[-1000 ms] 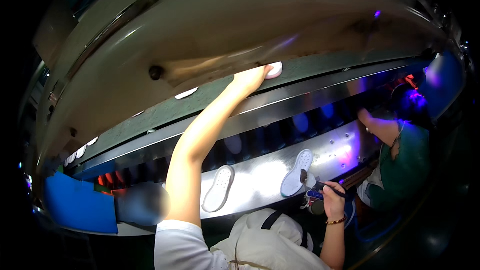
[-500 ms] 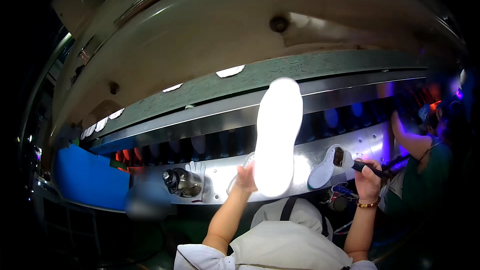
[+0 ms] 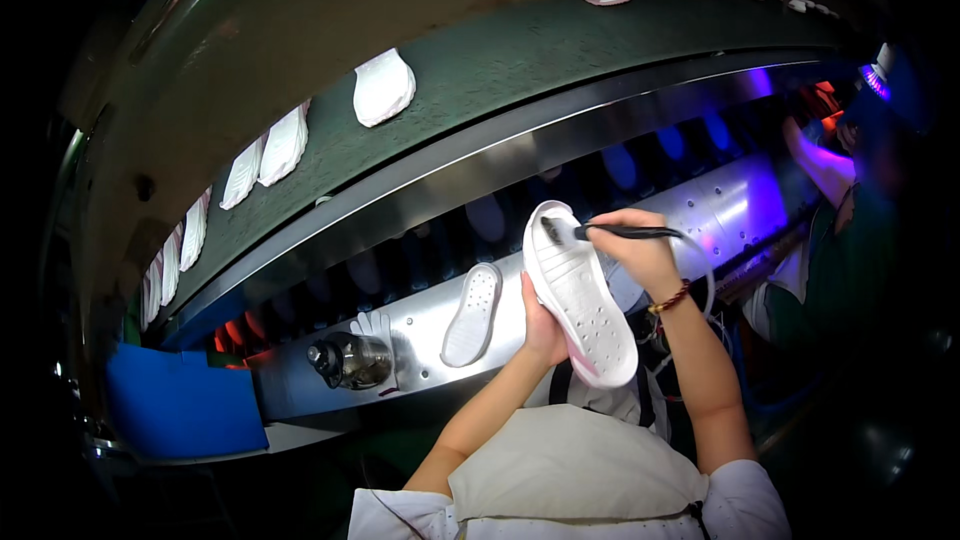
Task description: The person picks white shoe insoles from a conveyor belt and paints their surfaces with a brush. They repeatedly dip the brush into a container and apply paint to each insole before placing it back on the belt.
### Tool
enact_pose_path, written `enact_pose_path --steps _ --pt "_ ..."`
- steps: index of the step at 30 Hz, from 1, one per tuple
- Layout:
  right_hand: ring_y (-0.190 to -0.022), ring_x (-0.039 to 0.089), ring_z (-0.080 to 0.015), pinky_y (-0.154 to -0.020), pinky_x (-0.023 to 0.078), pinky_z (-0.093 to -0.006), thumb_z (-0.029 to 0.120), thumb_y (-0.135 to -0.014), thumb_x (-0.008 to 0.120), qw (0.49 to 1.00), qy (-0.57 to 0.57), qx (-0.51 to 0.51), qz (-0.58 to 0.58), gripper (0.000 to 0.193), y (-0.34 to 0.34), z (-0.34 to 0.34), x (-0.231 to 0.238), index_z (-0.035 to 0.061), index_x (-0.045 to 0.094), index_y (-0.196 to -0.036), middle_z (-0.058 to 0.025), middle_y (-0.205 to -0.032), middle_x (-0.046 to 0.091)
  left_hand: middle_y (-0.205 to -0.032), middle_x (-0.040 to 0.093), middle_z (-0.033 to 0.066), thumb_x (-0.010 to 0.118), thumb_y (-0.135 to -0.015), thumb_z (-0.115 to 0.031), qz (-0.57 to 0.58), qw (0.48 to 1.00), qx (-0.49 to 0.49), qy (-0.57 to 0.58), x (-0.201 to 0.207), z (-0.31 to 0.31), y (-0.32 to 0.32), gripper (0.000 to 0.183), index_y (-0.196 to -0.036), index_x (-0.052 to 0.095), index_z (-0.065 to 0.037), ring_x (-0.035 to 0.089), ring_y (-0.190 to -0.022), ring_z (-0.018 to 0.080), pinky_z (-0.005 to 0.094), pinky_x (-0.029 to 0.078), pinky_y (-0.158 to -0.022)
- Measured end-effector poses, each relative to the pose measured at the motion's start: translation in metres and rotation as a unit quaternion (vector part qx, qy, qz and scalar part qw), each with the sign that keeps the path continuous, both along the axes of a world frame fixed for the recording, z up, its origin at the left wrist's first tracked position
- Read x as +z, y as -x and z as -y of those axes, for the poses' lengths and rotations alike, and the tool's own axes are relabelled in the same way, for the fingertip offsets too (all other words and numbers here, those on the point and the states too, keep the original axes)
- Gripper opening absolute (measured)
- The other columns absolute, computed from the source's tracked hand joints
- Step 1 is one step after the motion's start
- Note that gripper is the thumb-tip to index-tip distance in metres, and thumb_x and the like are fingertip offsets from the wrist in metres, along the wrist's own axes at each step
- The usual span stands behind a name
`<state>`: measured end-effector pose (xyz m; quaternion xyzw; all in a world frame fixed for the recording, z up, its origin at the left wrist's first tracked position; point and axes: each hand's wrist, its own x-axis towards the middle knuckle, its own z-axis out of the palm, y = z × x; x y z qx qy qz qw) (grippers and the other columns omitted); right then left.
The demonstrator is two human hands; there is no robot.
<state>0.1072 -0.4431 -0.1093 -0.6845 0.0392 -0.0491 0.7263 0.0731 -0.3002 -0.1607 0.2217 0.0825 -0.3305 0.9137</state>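
No packages, labels, signs or screens visible

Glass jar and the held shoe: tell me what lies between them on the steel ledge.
In the head view, a white sole lies flat between the jar and the shoe.

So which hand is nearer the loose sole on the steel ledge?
Left. The left hand grips the held shoe just right of the sole; the right hand, holding the brush, is farther right.
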Motion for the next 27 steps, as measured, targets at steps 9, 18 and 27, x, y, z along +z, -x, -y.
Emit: enact_pose_path --steps 9,18,27 --pt "-0.061 0.058 -0.0253 -0.059 0.045 -0.0292 0.013 -0.060 0.061 0.940 0.233 0.219 0.122 0.016 0.069 -0.015 0.012 0.0031 0.063 -0.073 -0.0134 -0.067 0.060 -0.113 0.047 0.0136 0.013 -0.077 -0.065 0.050 0.993 0.069 -0.079 0.001 -0.047 -0.026 0.076 -0.121 0.037 -0.009 0.049 -0.098 0.0273 0.0398 0.039 -0.086" --pt "-0.062 0.057 -0.0101 -0.058 0.044 -0.0201 0.005 -0.066 0.064 0.978 0.068 0.153 0.128 0.014 0.024 -0.001 0.043 -0.0016 0.062 -0.078 -0.0089 -0.070 0.062 -0.114 0.045 0.0138 0.014 -0.075 -0.067 0.027 0.990 -0.051 0.131 0.042 -0.016 -0.005 0.078 -0.125 0.031 -0.009 0.049 -0.100 0.0286 0.0421 0.041 -0.082" --pt "-0.075 0.060 -0.0145 -0.069 0.046 -0.0250 0.003 -0.065 0.065 0.958 0.065 0.244 0.137 0.018 0.042 0.004 0.050 -0.0009 0.062 -0.082 -0.0107 -0.082 0.062 -0.112 0.046 0.0164 0.015 -0.075 -0.068 -0.029 0.990 0.066 0.120 0.054 -0.022 -0.016 0.080 -0.124 0.030 -0.007 0.051 -0.095 0.0302 0.0410 0.043 -0.081"
